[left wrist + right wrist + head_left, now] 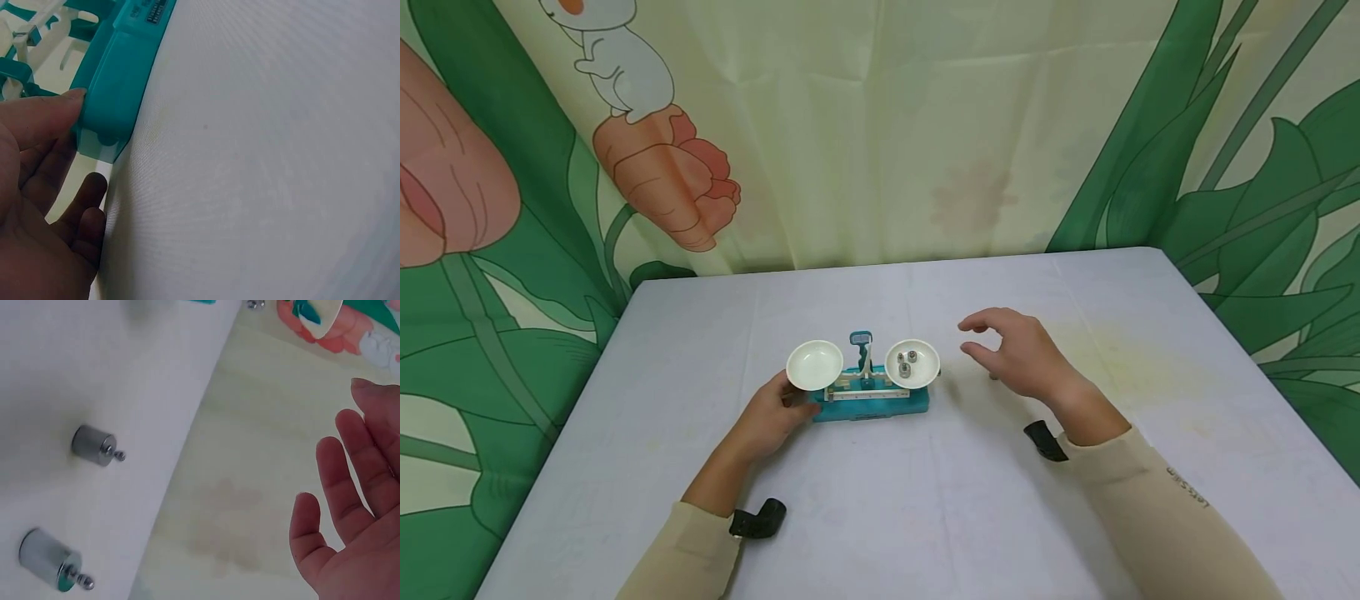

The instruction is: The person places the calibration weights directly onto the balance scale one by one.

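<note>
A teal balance scale [871, 407] stands on the table, its left white pan [815, 365] bare. Several small metal weights [906, 370] sit in its right pan [925, 379]. My left hand [775, 414] grips the left end of the base; in the left wrist view the thumb [47, 119] presses on the teal edge with fingers behind it. Over the table to the right of the scale, my right hand [1018, 354] holds nothing, its thumb and forefinger apart. Two knobbed metal weights, a smaller one [94, 445] and a larger one [50, 559], stand on the table in the right wrist view.
A white cloth covers the table [865, 517]. Behind it hangs a curtain [880, 150] printed with plants and a rabbit on a carrot. Black camera mounts [760, 520] are strapped at both wrists, over beige sleeves.
</note>
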{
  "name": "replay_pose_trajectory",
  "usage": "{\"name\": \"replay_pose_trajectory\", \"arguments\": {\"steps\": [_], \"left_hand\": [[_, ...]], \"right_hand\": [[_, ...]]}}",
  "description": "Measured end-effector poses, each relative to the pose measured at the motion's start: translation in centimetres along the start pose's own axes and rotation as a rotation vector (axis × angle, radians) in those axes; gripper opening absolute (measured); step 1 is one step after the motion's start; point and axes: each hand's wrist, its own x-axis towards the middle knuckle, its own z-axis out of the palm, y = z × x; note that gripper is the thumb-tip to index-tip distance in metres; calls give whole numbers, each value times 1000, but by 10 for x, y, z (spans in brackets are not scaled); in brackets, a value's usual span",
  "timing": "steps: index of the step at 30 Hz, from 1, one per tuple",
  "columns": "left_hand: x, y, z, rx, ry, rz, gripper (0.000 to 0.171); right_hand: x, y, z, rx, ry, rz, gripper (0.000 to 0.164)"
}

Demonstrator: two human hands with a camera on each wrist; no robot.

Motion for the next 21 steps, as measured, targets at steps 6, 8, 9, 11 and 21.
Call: {"name": "replay_pose_trajectory", "arguments": {"steps": [6, 8, 9, 11, 21], "left_hand": [[0, 0, 0, -3, -1, 5, 66], [0, 0, 0, -4, 0, 3, 66], [0, 1, 0, -4, 0, 2, 66], [-1, 1, 0, -3, -1, 1, 65], [-1, 2, 0, 5, -1, -10, 65]], "right_hand": [[-9, 19, -8, -34, -55, 95, 27], [-12, 26, -9, -41, -74, 117, 27], [-14, 29, -9, -45, -82, 125, 27], [-16, 35, -8, -50, -93, 137, 27], [-21, 52, -5, -70, -196, 208, 27]]}}
